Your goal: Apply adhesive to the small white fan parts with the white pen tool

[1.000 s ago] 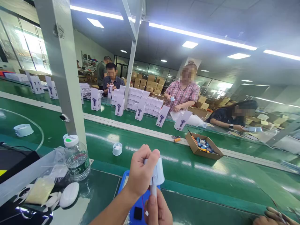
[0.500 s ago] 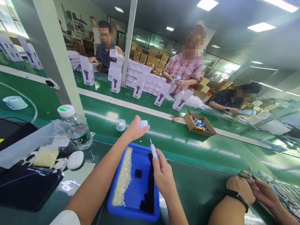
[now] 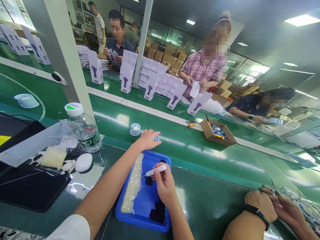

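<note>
1. My right hand pinches the white tool, lower centre: likely light, stiff, smooth; best held by its barrel.
2. My left hand, mid-frame, grips a pale-blue part.
3. The blue tray beneath holds pale bits and black pieces.
4. Right of centre, a cardboard box holds blue-and-orange items.

The tray looks like smooth blue plastic with a soft sheen, and the pale granules along one side seem rough and a little glassy. The pen-shaped tool has a slick white plastic body and a thin tip like metal; the cup-like part appears plastic too. From here the green belt gleams, as does the desk. The bottle is clear, glossy plastic, the open carton matt brown cardboard.
</note>
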Motion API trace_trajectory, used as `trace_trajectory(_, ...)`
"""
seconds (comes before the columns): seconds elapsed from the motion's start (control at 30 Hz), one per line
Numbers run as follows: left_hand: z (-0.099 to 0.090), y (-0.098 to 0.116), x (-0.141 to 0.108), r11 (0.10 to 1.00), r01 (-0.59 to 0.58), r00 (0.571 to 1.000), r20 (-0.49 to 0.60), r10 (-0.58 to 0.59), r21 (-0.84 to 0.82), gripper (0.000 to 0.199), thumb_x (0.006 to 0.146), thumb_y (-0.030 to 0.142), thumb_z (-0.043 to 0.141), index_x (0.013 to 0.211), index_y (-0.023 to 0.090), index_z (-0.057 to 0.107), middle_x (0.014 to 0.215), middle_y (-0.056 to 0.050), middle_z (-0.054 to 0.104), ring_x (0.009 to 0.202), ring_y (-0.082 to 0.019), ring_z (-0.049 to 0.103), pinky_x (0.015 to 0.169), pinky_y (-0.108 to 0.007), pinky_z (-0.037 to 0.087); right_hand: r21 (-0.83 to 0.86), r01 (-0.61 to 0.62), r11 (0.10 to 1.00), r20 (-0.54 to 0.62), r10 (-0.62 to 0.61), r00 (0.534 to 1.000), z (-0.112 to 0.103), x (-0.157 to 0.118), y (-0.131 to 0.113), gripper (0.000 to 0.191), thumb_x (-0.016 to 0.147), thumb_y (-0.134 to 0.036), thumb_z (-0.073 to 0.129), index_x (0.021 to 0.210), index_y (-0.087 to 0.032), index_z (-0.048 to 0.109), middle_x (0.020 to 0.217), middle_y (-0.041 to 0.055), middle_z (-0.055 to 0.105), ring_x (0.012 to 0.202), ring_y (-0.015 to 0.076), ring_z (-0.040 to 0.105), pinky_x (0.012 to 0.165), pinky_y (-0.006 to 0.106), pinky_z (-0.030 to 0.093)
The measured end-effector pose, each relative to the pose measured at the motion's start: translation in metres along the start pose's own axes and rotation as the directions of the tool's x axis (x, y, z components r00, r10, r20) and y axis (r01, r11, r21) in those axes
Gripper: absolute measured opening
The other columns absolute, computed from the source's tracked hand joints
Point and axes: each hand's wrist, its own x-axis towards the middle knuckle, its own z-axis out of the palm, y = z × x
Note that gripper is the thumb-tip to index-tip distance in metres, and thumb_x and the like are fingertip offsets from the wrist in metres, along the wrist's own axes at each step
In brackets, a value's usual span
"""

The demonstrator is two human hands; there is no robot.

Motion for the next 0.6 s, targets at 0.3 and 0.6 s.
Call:
trace_trajectory(0.3, -0.019, -0.038, 0.000, 0.959, 0.285, 0.934, -0.226, -0.278, -0.002, 0.036, 0.076, 0.028, 0.057, 0.112, 0.025, 0.060, 0.135, -0.012, 0.035, 0.125, -0.038, 0.026, 0.101, -0.055, 0.023, -0.226, 0.129, 0.966, 0.041, -0.123, 0.992, 0.004, 0.003, -0.009, 0.012, 0.092, -0.031, 0.042, 0.093, -0.021, 0.048, 0.083, 0.0016, 0.053, 0.069, 0.0128, 0.051, 0.064, 0.025, 0.044)
trace_trajectory(0.6, -0.041, -0.038, 0.002, 0.908, 0.294, 0.861, -0.329, -0.387, -0.298, 0.047, 0.065, 0.025, 0.068, 0.107, 0.020, 0.048, 0.108, -0.010, 0.044, 0.097, -0.024, 0.051, 0.085, -0.034, 0.042, -0.123, 0.090, 0.988, -0.063, -0.098, 0.993, -0.006, 0.002, 0.003, 0.015, 0.093, -0.033, 0.043, 0.099, -0.021, 0.048, 0.082, 0.0018, 0.053, 0.070, 0.0141, 0.056, 0.065, 0.027, 0.048)
